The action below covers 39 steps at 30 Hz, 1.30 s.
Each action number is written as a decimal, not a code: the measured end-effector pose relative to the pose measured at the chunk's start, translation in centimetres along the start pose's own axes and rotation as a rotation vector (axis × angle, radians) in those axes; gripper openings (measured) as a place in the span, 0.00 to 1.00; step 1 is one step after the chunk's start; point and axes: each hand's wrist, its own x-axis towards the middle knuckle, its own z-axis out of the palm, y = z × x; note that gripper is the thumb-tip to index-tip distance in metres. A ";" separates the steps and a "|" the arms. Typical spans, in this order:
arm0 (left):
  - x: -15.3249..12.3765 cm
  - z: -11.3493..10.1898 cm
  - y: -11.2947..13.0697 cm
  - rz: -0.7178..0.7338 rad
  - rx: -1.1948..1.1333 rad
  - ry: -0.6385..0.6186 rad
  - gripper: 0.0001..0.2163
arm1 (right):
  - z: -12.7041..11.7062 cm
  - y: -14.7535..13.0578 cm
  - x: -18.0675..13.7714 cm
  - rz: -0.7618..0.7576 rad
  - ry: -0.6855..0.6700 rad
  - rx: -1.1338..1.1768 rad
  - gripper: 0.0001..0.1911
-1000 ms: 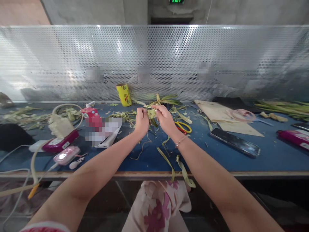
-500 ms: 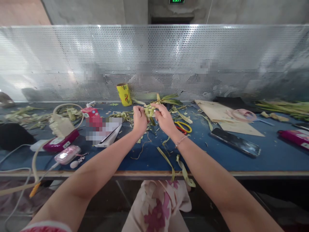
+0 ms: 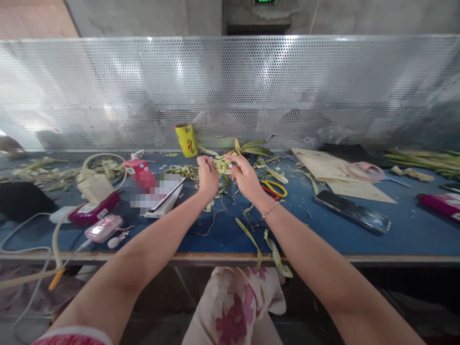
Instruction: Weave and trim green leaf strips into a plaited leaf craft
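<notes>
Between my two hands is a small piece of woven pale-green leaf strips (image 3: 223, 166), raised a little over the table. My left hand (image 3: 208, 176) has its fingers closed on the left side of the piece. From the right, my right hand (image 3: 245, 176) pinches the same strips with thumb and fingers; its fingertips partly cover the weave. Beyond my hands lie longer green leaves (image 3: 256, 147) among scraps. Scissors with yellow and red handles (image 3: 275, 188) rest just right of my right wrist. Two loose strips (image 3: 276, 254) hang over the table's front edge.
A yellow can-like tube (image 3: 186, 140) stands by the perforated metal screen (image 3: 244, 76). To the left are a red carton (image 3: 138, 171), a propped phone (image 3: 166, 194) and a pink case (image 3: 104, 228) with cables. A dark phone (image 3: 352, 211) and brown paper (image 3: 323, 167) lie right.
Both hands keep their hold on the woven leaf strips, with only slight finger movement. The whole view has shifted a little.
</notes>
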 end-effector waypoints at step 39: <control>-0.4 1.0 0.1 -0.196 0.009 -0.214 0.05 | -2.1 1.9 0.8 -0.079 0.295 -0.215 0.09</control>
